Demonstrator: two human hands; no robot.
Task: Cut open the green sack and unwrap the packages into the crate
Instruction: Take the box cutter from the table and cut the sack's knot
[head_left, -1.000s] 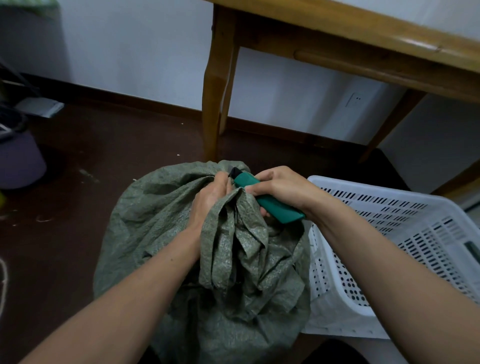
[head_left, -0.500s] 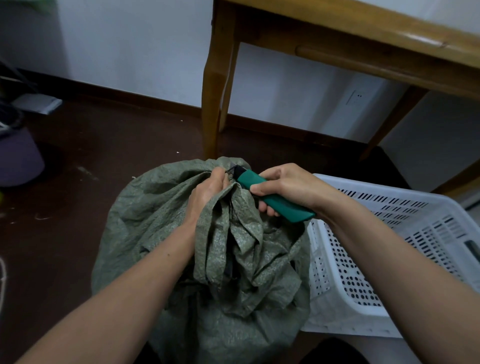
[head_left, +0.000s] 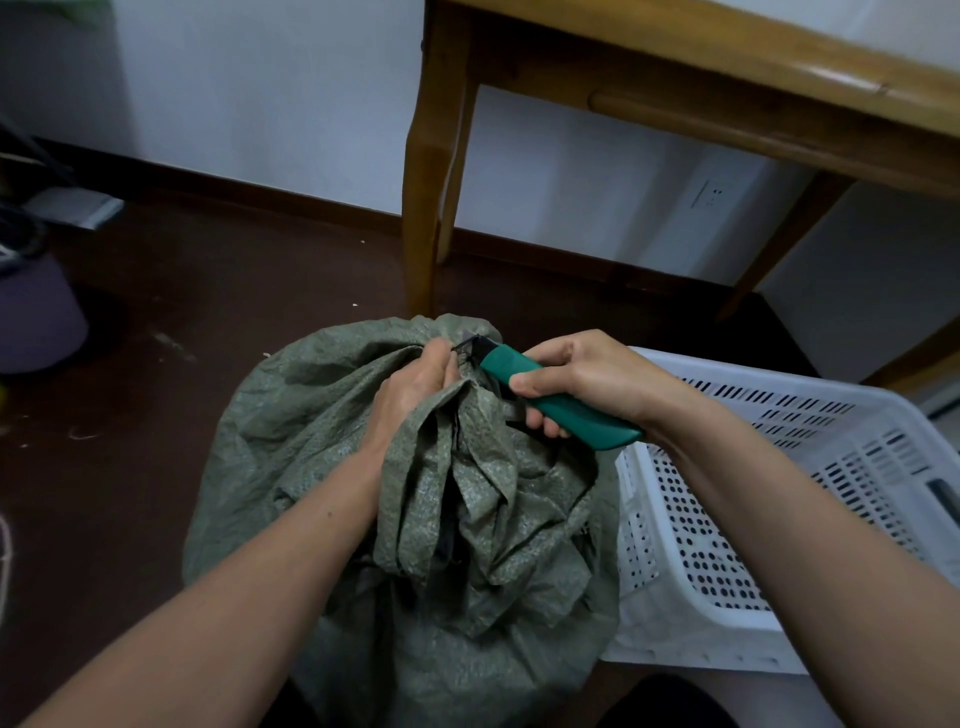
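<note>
left hand (head_left: 410, 387): closing tight around the bunched neck of the crinkled grey-green woven plastic sack (head_left: 311, 441), fingers curled in, gathered folds spilling out below the fist toward the near side.
right hand (head_left: 582, 376): wrapping fully around the teal plastic handle of a utility knife (head_left: 550, 397), thumb lying on the handle's left side, other fingers curling underneath.
knife blade (head_left: 470, 345): dark, short, pointing left and far, tip sitting right at the sack's neck just above the left hand's fingers; cannot tell whether it is biting into the material.
sack position: sitting upright on the dark brown floor (head_left: 156, 415), centre of view, between both forearms, mouth gathered shut.
crate: white perforated plastic crate (head_left: 779, 499) standing just right of the sack, its left wall touching the sack's side; its inside is mostly hidden behind the right forearm.
background: wooden table (head_left: 675, 67) on the far side, its near leg standing just behind the sack; grey-purple bucket (head_left: 36, 312) far left, well apart.
</note>
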